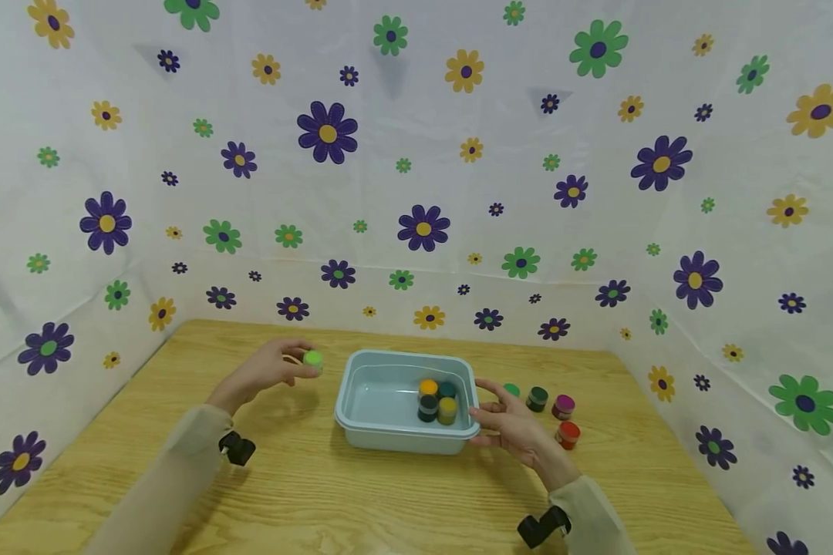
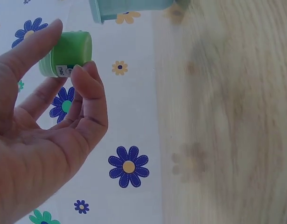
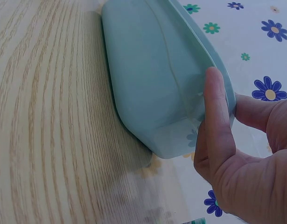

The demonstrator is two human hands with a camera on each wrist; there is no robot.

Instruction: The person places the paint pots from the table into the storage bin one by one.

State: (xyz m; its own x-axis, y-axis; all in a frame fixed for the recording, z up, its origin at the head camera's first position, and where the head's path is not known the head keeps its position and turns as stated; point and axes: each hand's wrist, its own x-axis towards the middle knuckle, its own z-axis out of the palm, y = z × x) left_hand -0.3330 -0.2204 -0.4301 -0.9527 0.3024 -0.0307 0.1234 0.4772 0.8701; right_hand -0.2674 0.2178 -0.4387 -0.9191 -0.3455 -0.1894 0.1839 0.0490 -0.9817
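Observation:
My left hand (image 1: 269, 368) pinches a small paint jar (image 1: 313, 359) with a light green lid, raised over the table left of the basin. Up close in the left wrist view, thumb and fingertips hold the green jar (image 2: 77, 50), and part of a white label shows. At its right end, the light blue plastic basin (image 1: 403, 441) is gripped by my right hand (image 1: 517, 430). The right wrist view has thumb and fingers on either side of the basin's rim (image 3: 206, 51). Inside the basin's right half several jars stand together, among them an orange one (image 1: 428, 388) and a black one (image 1: 427, 408).
Right of the basin, several more jars stand on the wooden table (image 1: 284, 486): a dark green one (image 1: 537, 398), a magenta one (image 1: 564, 406), a red one (image 1: 568, 435) and a green one partly behind my right hand. Flower-printed sheeting (image 1: 389, 185) surrounds the table.

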